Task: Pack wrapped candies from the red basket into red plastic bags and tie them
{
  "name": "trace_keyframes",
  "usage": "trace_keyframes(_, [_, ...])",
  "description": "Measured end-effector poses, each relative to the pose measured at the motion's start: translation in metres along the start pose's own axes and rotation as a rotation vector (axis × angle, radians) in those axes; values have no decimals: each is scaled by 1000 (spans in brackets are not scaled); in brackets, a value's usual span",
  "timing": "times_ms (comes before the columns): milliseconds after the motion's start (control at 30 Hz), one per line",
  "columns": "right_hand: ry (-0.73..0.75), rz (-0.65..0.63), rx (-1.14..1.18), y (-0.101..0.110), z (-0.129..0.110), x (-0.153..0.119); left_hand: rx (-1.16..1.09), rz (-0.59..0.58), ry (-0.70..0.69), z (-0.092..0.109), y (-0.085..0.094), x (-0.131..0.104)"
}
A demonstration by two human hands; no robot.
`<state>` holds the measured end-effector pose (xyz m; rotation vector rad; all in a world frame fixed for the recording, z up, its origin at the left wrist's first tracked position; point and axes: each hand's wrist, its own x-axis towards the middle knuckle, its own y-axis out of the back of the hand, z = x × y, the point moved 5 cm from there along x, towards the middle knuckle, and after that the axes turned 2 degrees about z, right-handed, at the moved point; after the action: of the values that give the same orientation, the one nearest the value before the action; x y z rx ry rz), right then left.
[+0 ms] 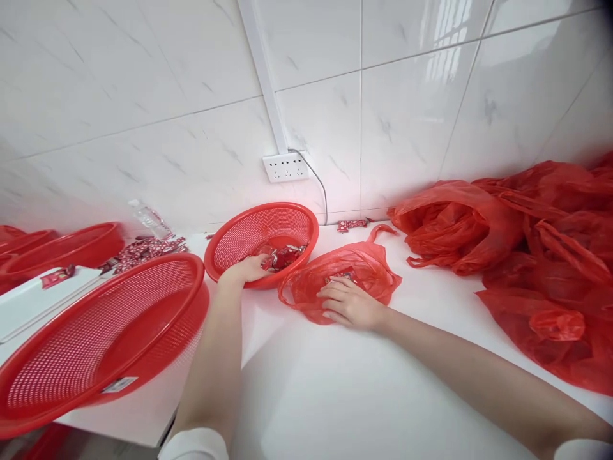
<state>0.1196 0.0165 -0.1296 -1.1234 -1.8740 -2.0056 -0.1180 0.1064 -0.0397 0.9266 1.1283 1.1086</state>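
My left hand (253, 268) reaches over the near rim of a red perforated basket (230, 246). Its fingers are curled on small red wrapped packets (290, 255) at the bottom, and the fingertips are partly hidden among them. Beside that basket lies a thin red plastic bag (378, 271), its mouth loosely spread, with a few similar patterned packets (347, 276) inside. Across the bag's near side rests my right hand (352, 303), fingers stretched out and slightly apart, touching the plastic and close to the packets.
A large red basket (143, 338) stands at left, before a pile of red packets (148, 250) and a clear bottle (151, 217). Red plastic bags (460, 223) heap at right. One packet (352, 225) lies by the wall, below a socket strip (286, 167) with a cable.
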Motion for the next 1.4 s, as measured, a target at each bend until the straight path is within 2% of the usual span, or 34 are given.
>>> trace_keyframes(133, [10, 27, -18, 4, 3, -1, 38, -117, -57, 1, -5, 2])
trace_keyframes(233, [7, 38, -13, 7, 5, 0, 74, -121, -79, -1, -9, 6])
trace_keyframes(367, [31, 39, -16, 6, 6, 0, 88, -30, -49, -4, -9, 11])
trace_keyframes(467, [40, 66, -12, 6, 8, -1, 90, 75, -8, -4, -3, 11])
trace_keyframes(700, [12, 124, 17, 9, 12, -1, 45, 556, -7, 14, 37, -12])
trace_keyframes(767, [-7, 128, 30, 10, 13, -1, 50, 587, 26, 16, 41, -17])
trace_keyframes(867, [-31, 117, 46, 11, 14, -1, 20, 533, 16, 16, 40, -17])
trace_keyframes(1000, [-98, 86, 100, 12, 15, -2, -289, 596, -107, 28, 40, -23])
trace_keyframes(1067, [-174, 79, 191, 13, 17, -3, -524, 527, -168, 45, 31, -29])
trace_keyframes(1167, [-338, 124, 476, 14, 19, -4, -879, 318, -263, 81, 6, -35])
trace_keyframes(1233, [-459, 192, 716, 13, 22, -4, -1014, 161, -332, 104, -12, -38])
trace_keyframes(1333, [-632, 309, 878, 11, 27, -5, -1042, -97, -302, 121, -38, -36])
trace_keyframes(1400, [-700, 368, 881, 11, 30, -5, -966, -174, -258, 120, -46, -33])
